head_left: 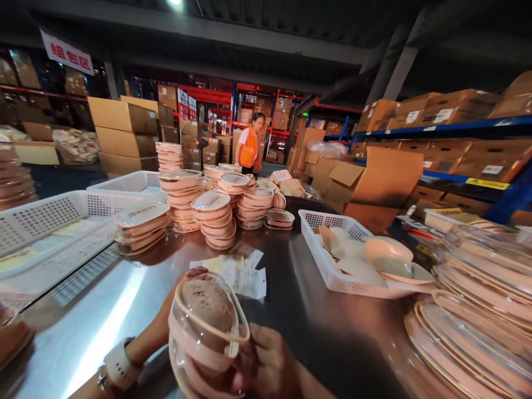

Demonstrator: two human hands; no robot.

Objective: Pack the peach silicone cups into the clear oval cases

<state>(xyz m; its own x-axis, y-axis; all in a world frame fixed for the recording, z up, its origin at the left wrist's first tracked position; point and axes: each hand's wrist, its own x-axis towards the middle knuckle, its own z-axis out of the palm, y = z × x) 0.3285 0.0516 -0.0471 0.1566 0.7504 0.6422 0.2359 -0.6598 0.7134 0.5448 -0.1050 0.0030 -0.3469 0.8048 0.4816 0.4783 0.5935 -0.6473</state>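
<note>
Holding a pink bowl set (208, 338) up off the table (103, 327), both hands closed on it.
L hand (166, 327) wraps the far side, R hand (270, 368) cups the near edge, so it's steadied w/ lid toward the camera: clear oval lid, pink rim, band across. Paper slips (241, 274) just behind; white basket (332, 266) to the right.

A brushed-metal desk (324, 327) gleams under warehouse lights, its smooth surface mirroring the stacks upon it. Held in the left hand (166, 327) and right hand (270, 366) is a container (205, 332) of glossy clear plastic with a matt pink band. White perforated plastic baskets (328, 266) hold smooth pink bowls (386, 255). Thin printed paper slips (241, 274) lie flat on the metal, and matt brown cardboard boxes (124, 116) line the background.
</note>
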